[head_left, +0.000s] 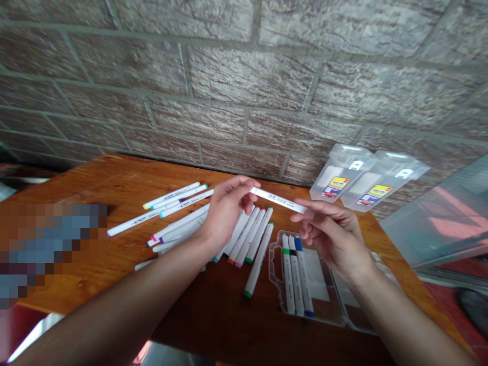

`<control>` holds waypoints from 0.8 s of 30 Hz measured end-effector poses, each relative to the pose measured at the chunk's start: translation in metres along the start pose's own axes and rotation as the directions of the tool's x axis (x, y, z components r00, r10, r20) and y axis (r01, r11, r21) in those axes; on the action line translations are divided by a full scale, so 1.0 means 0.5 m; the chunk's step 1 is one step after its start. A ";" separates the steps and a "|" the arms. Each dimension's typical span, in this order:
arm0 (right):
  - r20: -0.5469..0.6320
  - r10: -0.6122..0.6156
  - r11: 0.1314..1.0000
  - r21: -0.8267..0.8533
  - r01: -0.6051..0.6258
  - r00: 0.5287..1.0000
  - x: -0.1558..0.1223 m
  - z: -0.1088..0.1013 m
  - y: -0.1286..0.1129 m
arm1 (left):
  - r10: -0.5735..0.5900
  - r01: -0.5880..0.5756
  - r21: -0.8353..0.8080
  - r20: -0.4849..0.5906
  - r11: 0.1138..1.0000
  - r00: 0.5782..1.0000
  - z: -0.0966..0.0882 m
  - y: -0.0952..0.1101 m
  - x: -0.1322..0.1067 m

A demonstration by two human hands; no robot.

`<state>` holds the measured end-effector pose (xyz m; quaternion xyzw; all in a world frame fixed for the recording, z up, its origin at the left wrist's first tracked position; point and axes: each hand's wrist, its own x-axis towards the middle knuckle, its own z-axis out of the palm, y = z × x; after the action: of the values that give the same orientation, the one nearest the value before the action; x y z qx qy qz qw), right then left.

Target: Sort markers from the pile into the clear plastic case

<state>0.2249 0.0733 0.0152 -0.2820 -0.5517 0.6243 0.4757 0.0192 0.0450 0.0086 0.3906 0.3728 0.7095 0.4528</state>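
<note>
A white marker (279, 200) with small print on its barrel is held up above the table, tilted down to the right. My left hand (232, 206) pinches its left end, and the fingers of my right hand (331, 229) grip its right end. Both end caps are covered by fingers, so their colour is hidden. Below my right hand lies an open clear plastic case (339, 316), partly behind my forearm. Three markers (296, 277) with green, black and blue bands lie side by side in it. Many loose white markers (249, 234) with coloured ends are spread under and around my left hand.
Two clear plastic cases (366, 185) with yellow labels stand upright against the brick wall (244, 86) at the back right. The wooden table (76, 188) has a pixelated, blurred object (57, 249) at its left. A glass-like panel (446, 229) stands beyond the right edge.
</note>
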 end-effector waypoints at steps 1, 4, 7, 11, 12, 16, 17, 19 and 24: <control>-0.013 0.010 1.000 0.002 -0.010 1.000 0.001 0.000 0.000 | -0.001 0.001 0.002 0.000 1.000 1.000 0.001 0.001 0.000; -0.050 0.038 0.999 0.008 -0.038 0.998 0.003 0.001 -0.001 | -0.012 0.012 0.010 -0.010 1.000 1.000 0.004 0.002 -0.001; -0.066 0.039 0.999 0.030 -0.038 0.997 0.007 0.002 -0.005 | -0.031 0.032 0.007 -0.021 0.999 0.999 0.007 0.004 -0.002; -0.049 0.022 0.999 0.032 -0.021 0.999 0.010 0.003 -0.009 | -0.046 0.046 -0.008 -0.036 0.999 0.998 0.008 0.007 -0.003; -0.044 0.020 0.999 0.031 -0.018 0.999 0.010 0.003 -0.010 | -0.051 0.050 -0.018 -0.040 0.999 0.998 0.009 0.008 -0.004; -0.032 -0.009 0.999 0.034 0.011 0.999 0.010 0.000 -0.006 | -0.111 0.106 -0.097 -0.040 0.990 0.993 0.013 0.012 -0.010; -0.032 -0.026 0.999 0.028 0.027 0.999 0.011 -0.001 -0.005 | -0.129 0.124 -0.119 -0.034 0.985 0.991 0.015 0.013 -0.012; -0.039 -0.061 0.998 0.011 0.062 0.997 0.013 -0.004 -0.005 | -0.161 0.156 -0.149 -0.017 0.976 0.987 0.019 0.018 -0.017; -0.067 -0.111 0.994 -0.012 0.111 0.992 0.022 -0.013 -0.011 | -0.189 0.198 -0.106 0.088 0.974 0.978 0.020 0.044 -0.019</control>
<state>0.2278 0.0855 0.0208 -0.2736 -0.5526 0.5848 0.5270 0.0232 0.0312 0.0300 0.3530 0.3502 0.6666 0.5554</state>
